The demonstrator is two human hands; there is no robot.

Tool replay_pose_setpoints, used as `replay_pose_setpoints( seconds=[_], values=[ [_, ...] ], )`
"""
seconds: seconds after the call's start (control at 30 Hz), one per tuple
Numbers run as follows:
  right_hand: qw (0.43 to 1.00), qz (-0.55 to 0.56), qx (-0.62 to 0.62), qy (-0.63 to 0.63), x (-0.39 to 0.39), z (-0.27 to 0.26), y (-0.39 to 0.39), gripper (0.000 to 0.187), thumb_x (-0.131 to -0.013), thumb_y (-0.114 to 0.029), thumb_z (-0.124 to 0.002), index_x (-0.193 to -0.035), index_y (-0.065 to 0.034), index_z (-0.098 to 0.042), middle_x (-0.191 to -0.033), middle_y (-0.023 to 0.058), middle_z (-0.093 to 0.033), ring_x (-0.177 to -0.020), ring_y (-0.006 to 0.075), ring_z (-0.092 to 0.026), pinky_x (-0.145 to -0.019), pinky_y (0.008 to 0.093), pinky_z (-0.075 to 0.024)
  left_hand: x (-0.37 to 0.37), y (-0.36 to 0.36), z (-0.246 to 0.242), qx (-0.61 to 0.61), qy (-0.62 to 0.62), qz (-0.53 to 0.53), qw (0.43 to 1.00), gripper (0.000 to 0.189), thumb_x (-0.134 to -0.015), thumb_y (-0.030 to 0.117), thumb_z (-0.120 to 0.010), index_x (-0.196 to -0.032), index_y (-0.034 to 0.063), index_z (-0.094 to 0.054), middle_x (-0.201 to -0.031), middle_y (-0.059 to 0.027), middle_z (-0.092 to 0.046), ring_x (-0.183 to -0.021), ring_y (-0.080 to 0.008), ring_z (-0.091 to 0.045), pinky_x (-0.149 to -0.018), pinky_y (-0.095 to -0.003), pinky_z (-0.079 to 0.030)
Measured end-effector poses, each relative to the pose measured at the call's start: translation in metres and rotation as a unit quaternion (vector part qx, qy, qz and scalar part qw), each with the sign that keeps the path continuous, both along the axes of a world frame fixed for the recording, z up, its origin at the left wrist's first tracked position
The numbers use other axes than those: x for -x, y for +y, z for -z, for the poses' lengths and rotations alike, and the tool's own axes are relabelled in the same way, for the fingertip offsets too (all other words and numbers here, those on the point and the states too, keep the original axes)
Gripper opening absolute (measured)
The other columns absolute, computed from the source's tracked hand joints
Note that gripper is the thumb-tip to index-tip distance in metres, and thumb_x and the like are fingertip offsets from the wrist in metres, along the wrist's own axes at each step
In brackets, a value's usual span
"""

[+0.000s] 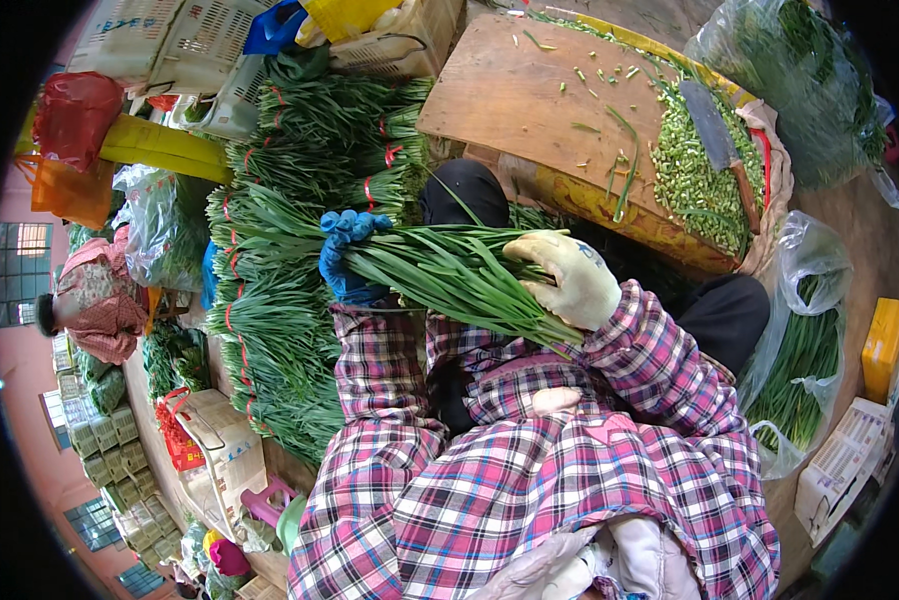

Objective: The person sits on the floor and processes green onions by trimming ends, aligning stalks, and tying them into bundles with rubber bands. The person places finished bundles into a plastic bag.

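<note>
A bunch of long green garlic chives (442, 274) lies across my lap between my two hands. My left hand (350, 255), in a blue glove, is closed around the leafy part of the bunch. At the pale stem end, my right hand (568, 279), in a cream work glove, grips the stalks. Beside my left hand are stacked bundles of chives (277, 300) tied with red ties. In front of me a wooden board (539, 105) carries a few loose stalks, with a heap of cut stem ends (678, 157) at its right. A cleaver with a wooden handle (708, 127) rests on that heap.
Plastic bags of greens stand at the upper right (802, 97) and lower right (794, 367). Plastic crates (389, 52) are at the upper left. A yellow beam (161, 146) and a co-worker (101, 300) are farther left, near a crate (221, 450) and a pink stool (266, 502).
</note>
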State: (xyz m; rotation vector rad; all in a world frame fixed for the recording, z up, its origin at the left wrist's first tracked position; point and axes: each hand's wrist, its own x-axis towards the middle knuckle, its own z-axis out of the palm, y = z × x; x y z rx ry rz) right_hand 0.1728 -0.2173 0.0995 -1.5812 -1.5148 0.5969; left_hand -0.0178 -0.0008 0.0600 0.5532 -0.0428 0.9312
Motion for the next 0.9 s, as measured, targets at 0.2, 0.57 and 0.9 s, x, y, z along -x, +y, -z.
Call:
replay_pose_setpoints(
  seconds=[0.2,0.57,0.9],
  values=[
    [0.984,-0.011,-0.002,0.176,0.014,-0.001,0.009,0.026,-0.077,-0.002,-0.058,-0.103,-0.0013,-0.061,-0.093,0.0143,-0.063,-0.088,0.0269,-0.060,-0.077,0.0321,-0.0471,-0.002,-0.001,-0.004,-0.003,-0.024,0.031,0.999,0.021,-0.077,0.003,-0.057,-0.092,0.0158,-0.050,-0.077,0.0024,-0.048,-0.073,-0.0142,-0.049,-0.086,-0.0414,-0.041],
    [0.661,0.078,0.003,0.747,-0.050,0.032,-0.059,0.010,-0.084,-0.004,-0.055,-0.094,-0.0039,-0.059,-0.083,0.0029,-0.059,-0.050,0.0052,-0.048,-0.040,0.0181,-0.0319,0.009,0.010,0.004,0.049,0.023,-0.027,0.998,0.017,-0.084,0.012,-0.060,-0.099,0.0092,-0.055,-0.076,0.0011,-0.053,-0.070,-0.0128,-0.053,-0.082,-0.0373,-0.043],
    [0.967,0.102,-0.095,-0.214,-0.009,-0.036,-0.015,0.032,-0.065,-0.014,-0.068,-0.094,-0.0050,-0.061,-0.094,0.0092,-0.059,-0.088,0.0236,-0.058,-0.077,0.0354,-0.0482,-0.005,0.009,-0.008,0.062,0.235,-0.159,0.957,0.029,-0.088,0.022,-0.056,-0.106,-0.0018,-0.054,-0.075,-0.0059,-0.061,-0.069,-0.0189,-0.059,-0.077,-0.0361,-0.048]
  ],
)
